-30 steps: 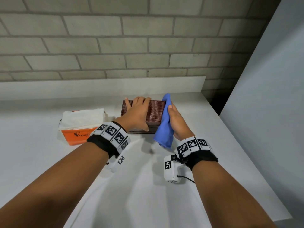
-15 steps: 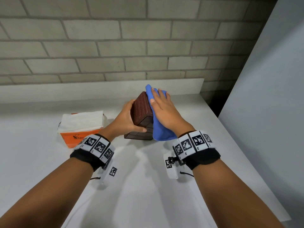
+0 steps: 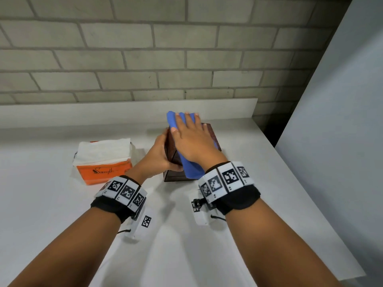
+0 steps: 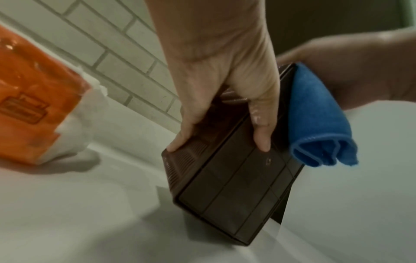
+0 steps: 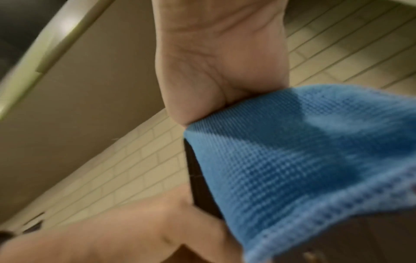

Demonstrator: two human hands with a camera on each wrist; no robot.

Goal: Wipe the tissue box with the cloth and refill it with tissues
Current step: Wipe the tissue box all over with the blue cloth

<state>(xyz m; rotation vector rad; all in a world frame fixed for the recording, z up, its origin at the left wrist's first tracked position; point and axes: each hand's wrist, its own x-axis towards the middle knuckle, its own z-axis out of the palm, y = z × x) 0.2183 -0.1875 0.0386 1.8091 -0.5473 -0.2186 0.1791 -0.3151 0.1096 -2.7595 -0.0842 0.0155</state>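
We see a brick wall (image 3: 145,59) behind a white counter (image 3: 62,224) with a low white upstand along its back edge, and a pale panel (image 3: 342,121) rising at the right side. Our two forearms reach in from the bottom of the head view, each wearing a black wristband with black-and-white marker tiles. On the counter to the left lies an opened orange pack of tissues (image 3: 103,160), white sheets showing at its top and at the torn end. Just to its right stands the brown tissue box (image 3: 213,137), tipped up on one lower edge so that it leans rather than lying flat; in the left wrist view its smooth panelled underside faces the camera and a ribbed, woven-look side (image 4: 186,154) turns toward the pack. Our left hand (image 3: 159,156) holds the box from the left, the grip closed around its near end: the thumb lies across the underside and the fingers (image 4: 180,140) wrap onto the ribbed side. Our right hand (image 3: 194,141) lies flat on the blue cloth (image 3: 191,168), fingers straight and together, pressing it against the upper, right-facing side of the box, so this grip is wide and spread. The cloth runs from beyond the fingertips at the far top edge of the box down past the wrist, where its folded end hangs free beside the box's lower corner, above the counter
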